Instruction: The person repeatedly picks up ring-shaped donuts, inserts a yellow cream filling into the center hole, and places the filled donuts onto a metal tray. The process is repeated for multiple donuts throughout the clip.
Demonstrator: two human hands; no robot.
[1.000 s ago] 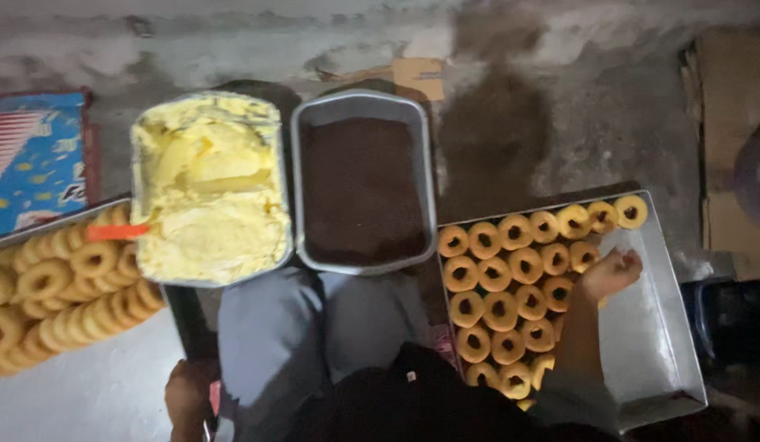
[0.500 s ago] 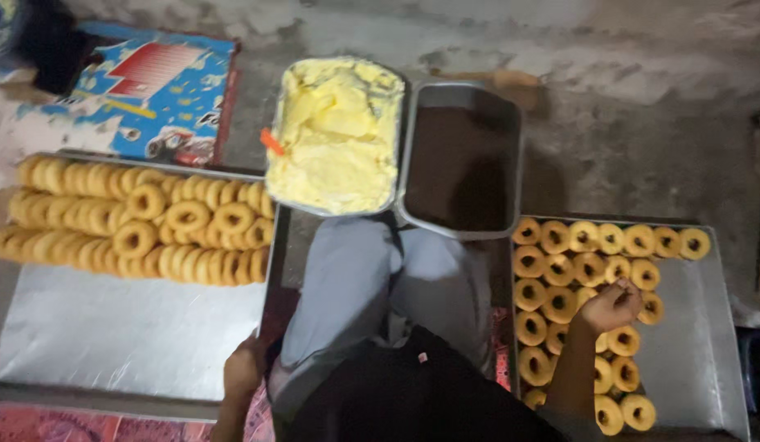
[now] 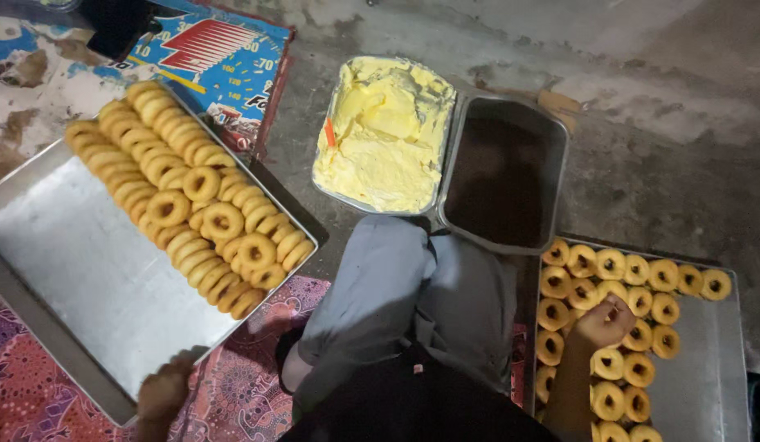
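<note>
My right hand (image 3: 599, 326) rests on the rings in the right metal tray (image 3: 707, 385), fingers curled on one ring-shaped doughnut (image 3: 615, 311). Golden doughnuts (image 3: 609, 266) lie flat in rows around it. My left hand (image 3: 162, 394) is at the near edge of the large left metal tray (image 3: 77, 270); it is dark and blurred, so its grip is unclear. That tray carries overlapping rows of doughnuts (image 3: 192, 192) along its far side. My grey-trousered knees (image 3: 413, 303) sit between the two trays.
A metal tub of pale yellow cream (image 3: 384, 135) with an orange scraper (image 3: 330, 133) stands ahead, and a tub of dark brown filling (image 3: 503, 176) beside it. A printed cardboard sheet (image 3: 208, 57) lies at the far left. Patterned cloth (image 3: 241, 385) covers the floor under me.
The view has swung left and tilted, bringing the whole left tray into sight. My right hand stays on the right tray's doughnuts; my left hand stays low by the left tray's edge.
</note>
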